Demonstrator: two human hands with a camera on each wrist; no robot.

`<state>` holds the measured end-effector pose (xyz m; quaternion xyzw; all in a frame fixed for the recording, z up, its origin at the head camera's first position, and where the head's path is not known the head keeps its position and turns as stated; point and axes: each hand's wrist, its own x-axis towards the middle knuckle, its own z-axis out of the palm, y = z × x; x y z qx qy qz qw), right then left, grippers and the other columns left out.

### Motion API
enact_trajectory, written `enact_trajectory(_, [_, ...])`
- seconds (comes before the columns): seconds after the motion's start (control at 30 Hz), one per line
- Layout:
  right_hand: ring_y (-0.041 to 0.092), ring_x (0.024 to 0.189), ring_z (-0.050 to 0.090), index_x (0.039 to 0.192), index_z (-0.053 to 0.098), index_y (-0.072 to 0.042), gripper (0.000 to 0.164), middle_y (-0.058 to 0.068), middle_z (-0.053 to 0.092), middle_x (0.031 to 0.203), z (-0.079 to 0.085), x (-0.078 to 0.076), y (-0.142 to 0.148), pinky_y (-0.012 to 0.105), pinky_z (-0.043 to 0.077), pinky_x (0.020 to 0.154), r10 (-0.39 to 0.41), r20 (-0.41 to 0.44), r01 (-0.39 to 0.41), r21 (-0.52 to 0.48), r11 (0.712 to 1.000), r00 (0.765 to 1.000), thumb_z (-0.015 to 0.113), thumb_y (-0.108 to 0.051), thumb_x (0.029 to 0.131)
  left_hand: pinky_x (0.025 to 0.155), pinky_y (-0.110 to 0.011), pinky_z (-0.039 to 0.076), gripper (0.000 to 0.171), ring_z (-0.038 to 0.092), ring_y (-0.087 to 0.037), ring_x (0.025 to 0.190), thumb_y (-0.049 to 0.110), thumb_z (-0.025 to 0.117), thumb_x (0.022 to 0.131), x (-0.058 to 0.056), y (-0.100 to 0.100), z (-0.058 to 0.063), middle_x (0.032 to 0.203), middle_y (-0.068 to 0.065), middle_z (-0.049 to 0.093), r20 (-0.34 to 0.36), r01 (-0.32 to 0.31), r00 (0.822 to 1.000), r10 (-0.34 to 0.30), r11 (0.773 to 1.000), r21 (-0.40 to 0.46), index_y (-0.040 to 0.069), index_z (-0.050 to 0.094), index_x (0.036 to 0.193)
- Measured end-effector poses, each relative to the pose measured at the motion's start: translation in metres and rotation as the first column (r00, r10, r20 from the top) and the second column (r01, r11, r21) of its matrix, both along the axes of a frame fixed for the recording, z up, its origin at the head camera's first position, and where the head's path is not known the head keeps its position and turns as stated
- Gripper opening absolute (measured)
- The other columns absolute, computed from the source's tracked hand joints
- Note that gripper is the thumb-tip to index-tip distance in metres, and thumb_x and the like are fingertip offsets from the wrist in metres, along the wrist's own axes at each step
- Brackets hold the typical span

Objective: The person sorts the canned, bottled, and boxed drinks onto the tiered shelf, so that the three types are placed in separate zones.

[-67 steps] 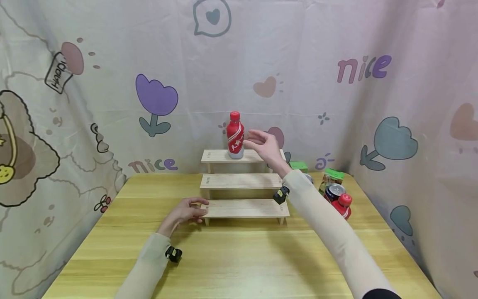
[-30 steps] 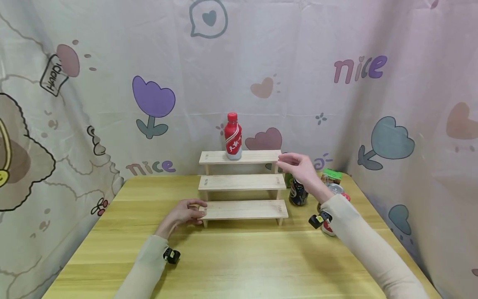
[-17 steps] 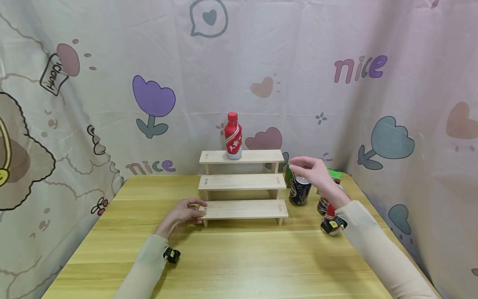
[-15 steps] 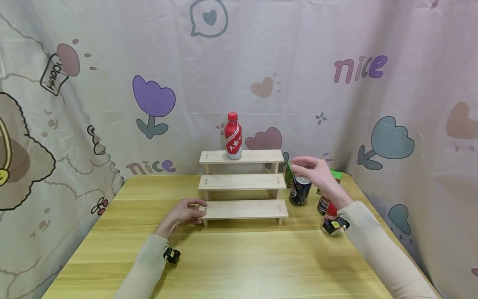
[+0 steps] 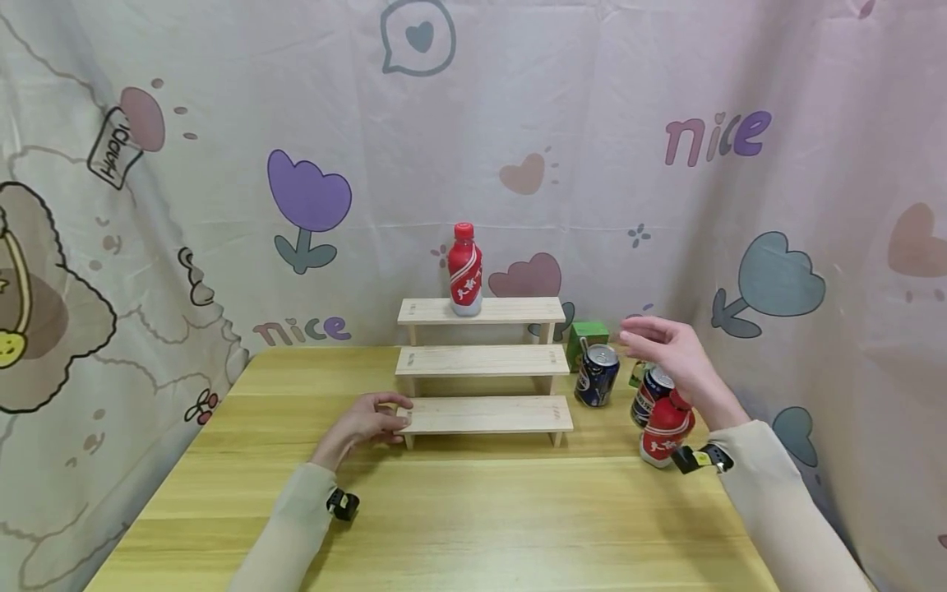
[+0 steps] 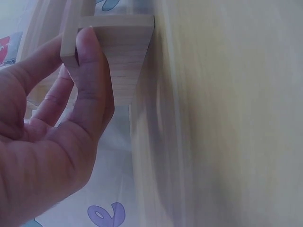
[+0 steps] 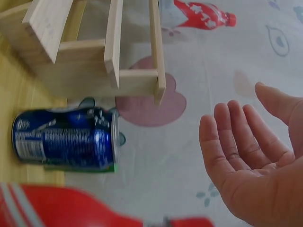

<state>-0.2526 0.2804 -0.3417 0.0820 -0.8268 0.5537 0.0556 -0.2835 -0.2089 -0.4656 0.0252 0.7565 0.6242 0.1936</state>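
A three-tier wooden display shelf (image 5: 482,360) stands at the back of the table. On its top tier is an upright red-and-white bottle (image 5: 466,271). My left hand (image 5: 368,418) grips the left end of the bottom tier; in the left wrist view the fingers (image 6: 89,71) pinch the board's end. My right hand (image 5: 676,353) hovers, fingers apart and holding nothing, over the items on the right. A dark blue can (image 5: 596,376) stands beside the shelf. Below the right hand are a second can (image 5: 651,395) and another red bottle (image 5: 666,429), partly hidden by hand and wrist.
A green box (image 5: 588,333) stands behind the blue can. Another green-topped pack (image 5: 636,374) is mostly hidden behind the right hand. A printed curtain (image 5: 414,164) hangs behind the wooden table (image 5: 459,518).
My right hand has drawn away from the red bottle on the top tier, rightward and down toward the cans and second bottle. My left hand stays on the shelf.
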Motion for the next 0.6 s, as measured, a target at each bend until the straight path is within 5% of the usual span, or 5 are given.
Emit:
enact_trajectory(0.13, [0.003,0.092,0.068,0.132,0.057,-0.003,0.051,-0.022,0.067,0.102,-0.003,0.008,0.01,0.018,0.054,0.085,-0.044,-0.007,0.045,0.04,0.998,0.999,0.065,-0.036,0.094,0.069,-0.032,0.063,0.039,0.064,-0.014,0.067,0.003,0.072,0.087,0.0,-0.001,0.0,0.074,-0.002,0.058,0.01,-0.011,1.0,0.011,1.0,0.002,-0.002,0.059,0.123])
enact_trajectory(0.37, [-0.007,0.096,0.058,0.134,0.056,-0.01,0.055,-0.027,0.062,0.1,-0.014,0.019,0.027,0.037,0.047,0.098,-0.166,0.025,0.162,0.108,0.981,0.986,0.065,-0.044,0.093,0.069,-0.032,0.063,0.042,0.064,-0.015,0.068,0.002,0.072,0.086,0.002,-0.003,0.001,0.075,-0.002,0.056,0.013,-0.017,1.0,0.017,1.0,0.008,-0.003,0.057,0.126])
enact_trajectory(0.6, [-0.01,0.096,0.057,0.135,0.055,-0.009,0.053,-0.028,0.061,0.103,-0.028,0.029,0.044,0.01,0.048,0.08,-0.16,0.001,0.158,0.129,0.979,0.987,0.066,-0.04,0.093,0.073,-0.036,0.063,0.041,0.063,-0.017,0.067,0.002,0.072,0.086,0.0,0.0,0.001,0.08,-0.005,0.057,0.002,-0.016,1.0,0.016,1.0,-0.02,-0.002,0.058,0.124])
